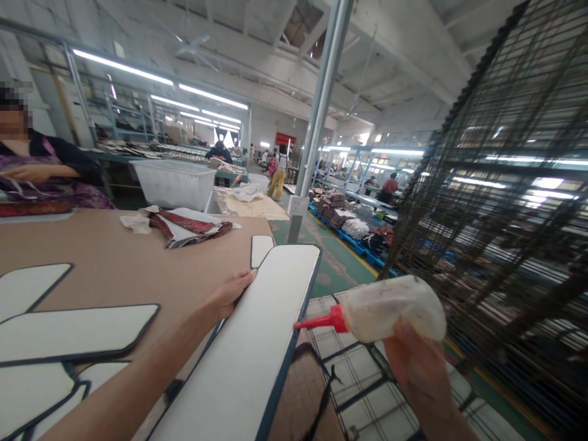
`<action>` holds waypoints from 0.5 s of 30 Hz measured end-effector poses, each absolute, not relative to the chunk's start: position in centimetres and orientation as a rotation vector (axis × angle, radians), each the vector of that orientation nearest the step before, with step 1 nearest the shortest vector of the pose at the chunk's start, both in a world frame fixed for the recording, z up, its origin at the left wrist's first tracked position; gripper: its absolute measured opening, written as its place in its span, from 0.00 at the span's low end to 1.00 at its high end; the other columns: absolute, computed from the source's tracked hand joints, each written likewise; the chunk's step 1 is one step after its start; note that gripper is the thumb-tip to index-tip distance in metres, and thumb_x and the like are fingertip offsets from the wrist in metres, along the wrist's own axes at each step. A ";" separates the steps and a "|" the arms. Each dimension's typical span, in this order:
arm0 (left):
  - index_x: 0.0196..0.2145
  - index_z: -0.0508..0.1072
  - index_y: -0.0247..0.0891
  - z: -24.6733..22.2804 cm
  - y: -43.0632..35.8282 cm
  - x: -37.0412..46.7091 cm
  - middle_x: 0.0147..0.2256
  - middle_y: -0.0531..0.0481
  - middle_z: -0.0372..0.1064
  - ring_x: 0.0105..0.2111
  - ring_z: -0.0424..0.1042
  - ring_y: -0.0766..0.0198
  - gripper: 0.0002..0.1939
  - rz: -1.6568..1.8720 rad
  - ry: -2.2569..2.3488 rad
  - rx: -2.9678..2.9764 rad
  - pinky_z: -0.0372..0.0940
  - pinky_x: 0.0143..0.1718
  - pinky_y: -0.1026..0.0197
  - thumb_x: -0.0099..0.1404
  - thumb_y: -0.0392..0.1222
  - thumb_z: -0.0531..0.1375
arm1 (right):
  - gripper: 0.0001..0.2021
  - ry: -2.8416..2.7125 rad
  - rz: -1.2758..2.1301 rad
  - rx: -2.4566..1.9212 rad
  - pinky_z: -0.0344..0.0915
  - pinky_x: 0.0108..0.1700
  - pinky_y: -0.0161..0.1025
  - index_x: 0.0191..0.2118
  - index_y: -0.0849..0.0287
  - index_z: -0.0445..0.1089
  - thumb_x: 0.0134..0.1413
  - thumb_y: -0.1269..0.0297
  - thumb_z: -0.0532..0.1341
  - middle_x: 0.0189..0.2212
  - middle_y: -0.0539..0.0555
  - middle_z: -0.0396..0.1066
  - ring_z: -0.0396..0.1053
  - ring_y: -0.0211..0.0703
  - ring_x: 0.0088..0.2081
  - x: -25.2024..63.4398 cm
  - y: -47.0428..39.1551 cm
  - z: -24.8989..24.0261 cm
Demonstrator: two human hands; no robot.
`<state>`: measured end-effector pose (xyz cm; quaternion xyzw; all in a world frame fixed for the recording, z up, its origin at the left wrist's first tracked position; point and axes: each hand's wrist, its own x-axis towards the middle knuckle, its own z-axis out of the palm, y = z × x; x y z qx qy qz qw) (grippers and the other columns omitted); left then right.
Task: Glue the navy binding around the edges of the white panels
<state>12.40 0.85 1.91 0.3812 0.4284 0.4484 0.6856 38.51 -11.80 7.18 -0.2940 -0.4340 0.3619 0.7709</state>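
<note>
- In the left hand [232, 293]: one long white panel with rounded corners and a dark edge band [257, 331], gripped at its left edge with the thumb near the upper face; it slants across the space between the hands.
- In the right hand [416, 361]: one translucent, cloudy plastic squeeze bottle [390, 306], held on its side, fingers closed around its far end.
- Between the hands: one tapered red plastic nozzle [321, 320], fitted to the bottle, its tip at the panel's right edge; whether it touches cannot be told.
- Just beyond the left hand: one small white dark-edged piece [261, 248], partly behind the panel.
- Left of the left forearm: several white dark-edged panels [73, 334], some overlapping, on a brown tabletop [110, 257].
- Beyond the left hand, on the same tabletop: one bundle of red-patterned and pale fabric pieces [193, 228].
- Below and beside the right hand: one dark metal wire grid [337, 401] with white sections showing.
- Right of the right hand: one tall rack of dark wire mesh [509, 165].
- Far left of the left hand: one co-worker in a purple-patterned apron [82, 184].
</note>
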 end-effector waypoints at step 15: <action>0.24 0.72 0.32 2.4 1.7 12.1 0.18 0.49 0.73 0.16 0.70 0.63 0.08 1.023 0.969 0.805 0.67 0.18 0.64 0.58 0.39 0.63 | 0.22 -0.863 0.877 -0.734 0.75 0.33 0.42 0.42 0.53 0.74 0.34 0.63 0.73 0.31 0.54 0.78 0.76 0.50 0.31 38.2 -13.4 4.4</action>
